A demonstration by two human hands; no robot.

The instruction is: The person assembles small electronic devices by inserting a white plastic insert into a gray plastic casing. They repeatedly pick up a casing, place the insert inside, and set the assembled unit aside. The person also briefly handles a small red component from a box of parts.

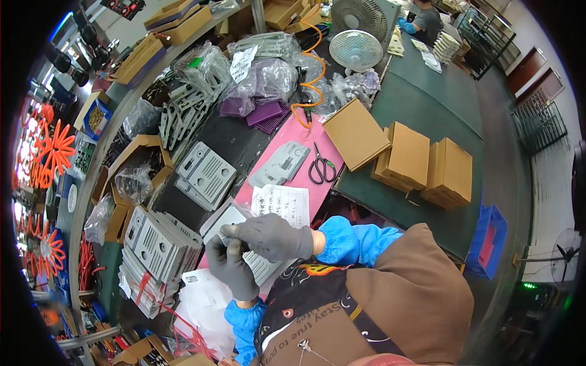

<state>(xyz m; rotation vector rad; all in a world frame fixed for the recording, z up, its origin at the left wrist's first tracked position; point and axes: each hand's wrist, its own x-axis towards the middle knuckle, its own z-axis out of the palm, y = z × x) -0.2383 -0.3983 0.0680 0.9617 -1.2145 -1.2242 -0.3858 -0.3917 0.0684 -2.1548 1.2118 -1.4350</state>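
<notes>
Both my hands wear grey gloves below blue sleeves and meet over a light grey plastic panel (259, 267). My left hand (233, 269) has its fingers curled together beside the panel. My right hand (273, 236) reaches across from the right, thumb and fingertips pinched against the left fingertips. Whatever lies between the fingertips is too small to make out. Just beyond the hands, a handwritten paper sheet (282, 204) rests on the pink mat (322, 143). Black-handled scissors (321, 167) and another grey panel (281, 163) lie farther along that mat.
Stacked grey panels (152, 247) stand at left, with more panels (206, 175) ahead of them. Cardboard boxes (400, 155) sit on the green table at right. Beyond are purple trays (268, 116), bagged parts (262, 76), a coiled orange hose (314, 79) and a fan (356, 50).
</notes>
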